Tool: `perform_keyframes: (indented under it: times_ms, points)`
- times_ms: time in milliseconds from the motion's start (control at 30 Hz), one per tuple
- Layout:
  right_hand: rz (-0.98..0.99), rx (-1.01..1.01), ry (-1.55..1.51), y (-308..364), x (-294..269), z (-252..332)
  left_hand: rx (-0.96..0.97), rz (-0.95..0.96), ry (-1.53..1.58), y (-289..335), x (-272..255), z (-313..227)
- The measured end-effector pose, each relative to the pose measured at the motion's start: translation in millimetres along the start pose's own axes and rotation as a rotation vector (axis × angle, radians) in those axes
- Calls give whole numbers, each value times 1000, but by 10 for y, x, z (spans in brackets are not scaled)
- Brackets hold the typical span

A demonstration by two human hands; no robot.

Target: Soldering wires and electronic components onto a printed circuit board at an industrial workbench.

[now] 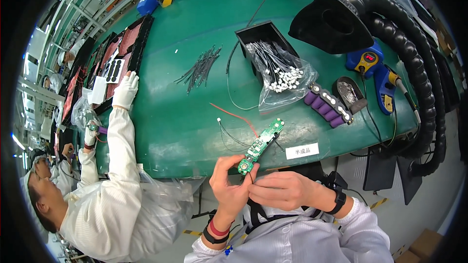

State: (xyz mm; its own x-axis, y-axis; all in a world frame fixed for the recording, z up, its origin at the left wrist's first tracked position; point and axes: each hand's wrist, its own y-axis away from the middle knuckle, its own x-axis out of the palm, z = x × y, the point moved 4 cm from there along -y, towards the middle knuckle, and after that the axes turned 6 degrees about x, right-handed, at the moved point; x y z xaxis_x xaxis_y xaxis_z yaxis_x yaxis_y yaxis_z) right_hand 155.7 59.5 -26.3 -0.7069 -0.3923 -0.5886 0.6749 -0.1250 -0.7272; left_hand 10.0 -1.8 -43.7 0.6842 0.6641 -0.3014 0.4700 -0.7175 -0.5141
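Observation:
My left hand [229, 183] grips the near end of a long, narrow green circuit board [262, 140] between thumb and fingers, above the table's front edge. From the board a red wire [237, 116] runs off to the upper left. Thin black wires [230, 136] end in a small white connector. My right hand [280, 190] is closed beside my left, its fingertips pinching a thin dark wire [251, 178] just below the board. Its far end is hidden by my fingers.
Ahead stand a black bin [265, 31] of white-tipped cables and a pile of black wires [201, 68]. To the right are a purple battery pack [327, 104], a soldering station [365, 59], an iron holder [386, 90] and a black fume hose [417, 58]. A co-worker's gloved hand [126, 91] is at left.

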Motion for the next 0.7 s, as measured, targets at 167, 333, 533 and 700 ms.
perform_keyframes:
  times_ms: [167, 333, 533, 700]
  points:
    - [5, -13, 45, 80, 19, -38, 5, -2, 23, -56, 27, -14]
    - [-69, 67, -96, 74, 20, -16, 0, 15, 33, -68, -7, -35]
    - [-253, 720, -492, 88, -36, -70, -15, 23, -5, -78, -59, -17]
    - [-639, 1143, -876, 263, 9, -194, 11, 110, 68, -162, 101, 35]
